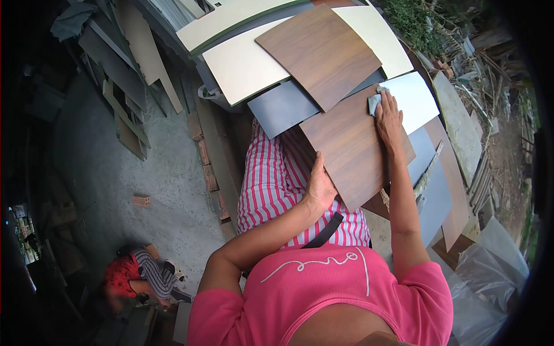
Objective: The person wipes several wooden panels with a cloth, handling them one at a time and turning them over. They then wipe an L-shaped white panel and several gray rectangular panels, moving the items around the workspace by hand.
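Note:
A brown wood-grain board (352, 144) lies tilted over my lap. My left hand (321, 183) grips its near left edge, thumb on top and fingers underneath. Near the board's far right corner, my right hand (389, 118) presses a light blue-grey cloth (375, 104) against the surface. Beyond it, a second wood-grain board (320, 55) rests on a dark grey panel (284, 106) and cream panels (245, 66). A white panel (412, 101) sits just past my right hand.
Grey-blue sheets (433, 184) and clear plastic (485, 282) lie to the right. Leaning panels (124, 57) stand at the upper left. Bricks (208, 167) line the concrete floor's edge beside me. Another person (138, 274) crouches at the lower left. Debris and plants (412, 23) fill the far right.

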`<state>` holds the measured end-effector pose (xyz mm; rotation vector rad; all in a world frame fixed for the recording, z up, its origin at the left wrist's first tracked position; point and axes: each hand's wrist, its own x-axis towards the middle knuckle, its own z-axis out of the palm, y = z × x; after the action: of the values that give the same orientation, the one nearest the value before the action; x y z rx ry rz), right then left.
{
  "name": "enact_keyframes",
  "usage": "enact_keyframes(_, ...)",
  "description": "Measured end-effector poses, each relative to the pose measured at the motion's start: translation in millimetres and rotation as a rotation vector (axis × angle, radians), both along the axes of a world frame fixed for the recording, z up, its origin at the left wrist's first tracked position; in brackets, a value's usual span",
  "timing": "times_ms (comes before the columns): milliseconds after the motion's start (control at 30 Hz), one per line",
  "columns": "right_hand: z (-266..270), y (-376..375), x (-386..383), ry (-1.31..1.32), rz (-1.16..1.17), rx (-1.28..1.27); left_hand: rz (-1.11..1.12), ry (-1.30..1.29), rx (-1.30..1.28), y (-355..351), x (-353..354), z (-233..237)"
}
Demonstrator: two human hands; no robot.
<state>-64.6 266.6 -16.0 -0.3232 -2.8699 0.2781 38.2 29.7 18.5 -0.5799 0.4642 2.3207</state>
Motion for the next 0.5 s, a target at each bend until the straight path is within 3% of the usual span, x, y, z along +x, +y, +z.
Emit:
enact_keyframes(333, 6.1, 24.9, 125.1, -0.144, -0.225, 0.002, -0.025, -0.009, 0.01, -1.2, -1.3, -3.8)
enact_keyframes(500, 16.0, -20.2, 164.8, -0.135, -0.15, 0.001, -0.026, -0.018, -0.006, -1.8, -2.1, -0.6)
